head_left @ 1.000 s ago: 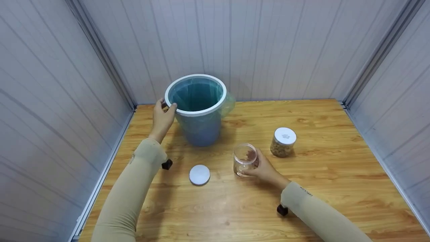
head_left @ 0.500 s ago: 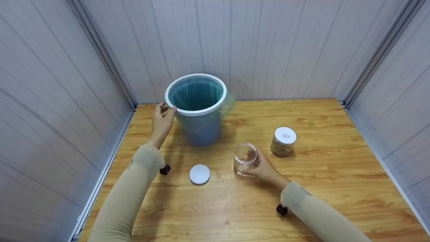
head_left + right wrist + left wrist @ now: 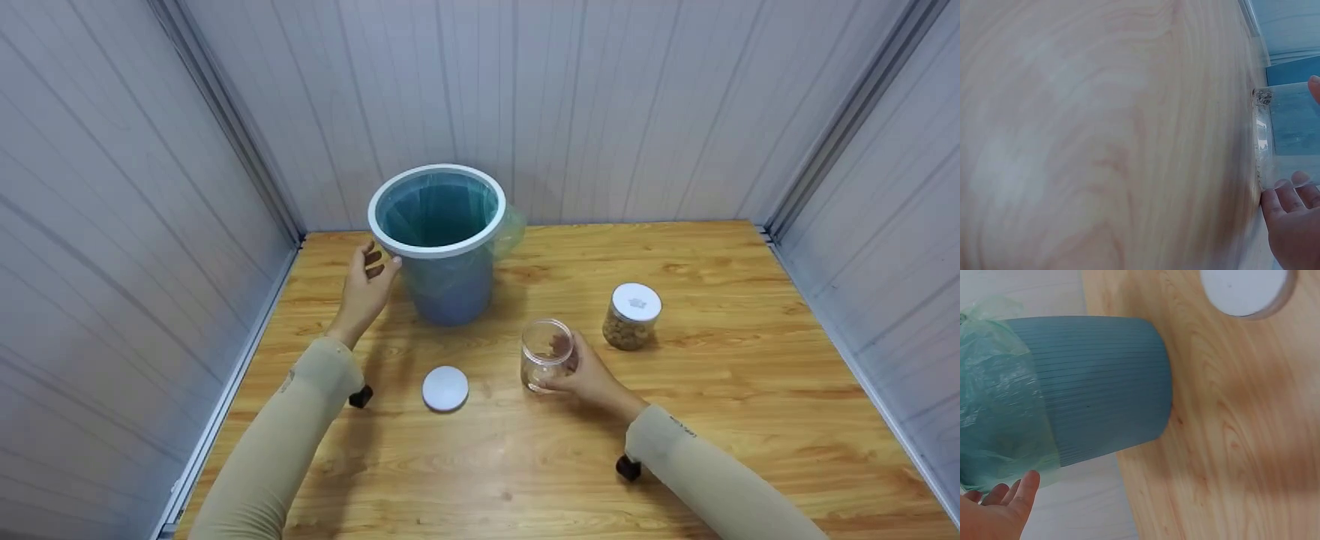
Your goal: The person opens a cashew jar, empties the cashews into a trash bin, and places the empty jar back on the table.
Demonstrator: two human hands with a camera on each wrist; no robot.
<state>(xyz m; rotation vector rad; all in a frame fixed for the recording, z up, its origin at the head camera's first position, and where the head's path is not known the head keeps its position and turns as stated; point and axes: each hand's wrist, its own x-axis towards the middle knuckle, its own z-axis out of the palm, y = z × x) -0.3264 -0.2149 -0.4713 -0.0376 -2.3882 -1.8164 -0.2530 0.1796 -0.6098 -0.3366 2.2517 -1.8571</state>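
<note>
Pale ribbed wall panels close off three sides of the wooden tabletop (image 3: 712,390) on which you work. Your right hand (image 3: 592,375) wraps its grip around the clear, lidless plastic jar (image 3: 546,356), which stands upright near the middle of the tabletop; the fingers curl round its side wall, which holds it steady on its base. Only a few crumbs appear to remain in it. The round white lid (image 3: 445,388) lies flat just to the jar's left, apart from it, within reach of either hand. Your left hand (image 3: 367,281) is beside the blue ribbed plastic bin (image 3: 450,289), just below its white rim (image 3: 420,250), with the fingers loosely bent and holding nothing; the wrist view shows a gap between fingertips and bin. A green bag lines the bin, folded over its rim. A second plastic jar with a white cap (image 3: 632,316), filled with brown pieces, stands to the right, apart from the open jar.
</note>
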